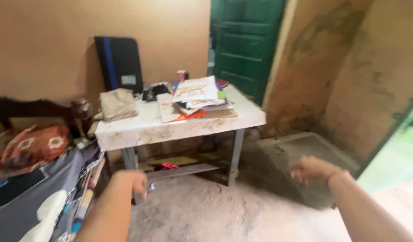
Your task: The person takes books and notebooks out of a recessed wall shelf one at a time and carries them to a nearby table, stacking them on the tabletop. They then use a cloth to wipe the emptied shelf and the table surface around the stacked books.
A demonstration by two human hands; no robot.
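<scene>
Two bare forearms, no sleeves

The left hand (134, 181) at seven o'clock and the right hand (310, 169) at four o'clock wear no gloves; both are motion-blurred.

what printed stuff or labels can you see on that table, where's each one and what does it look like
Booklet: top of the paper stack on the table, right of centre; white cover, red and yellow print.
Label: small pale rectangle on the black folder with a blue stripe, leaning on the wall at the back.
Orange sheet: pokes out beneath the stack.
No screens or signs.
</scene>
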